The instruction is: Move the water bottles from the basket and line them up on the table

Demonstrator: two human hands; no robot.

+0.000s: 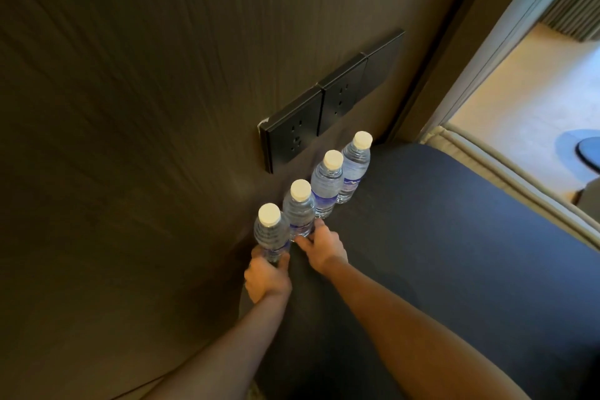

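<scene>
Several clear water bottles with white caps and blue labels stand upright in a row along the wall on the dark table (454, 237). My left hand (267, 276) is wrapped around the base of the nearest bottle (271, 234). My right hand (324, 243) grips the bottom of the second bottle (298, 211). Beyond them stand a third bottle (326, 185) and the farthest bottle (355, 169), both untouched. The basket is not in view.
A dark wall panel (130, 107) runs along the left, with a black socket strip (324, 104) just above the bottles. At the right, past the table's edge, lies a bright floor (535, 97) with a round dark object (589, 148).
</scene>
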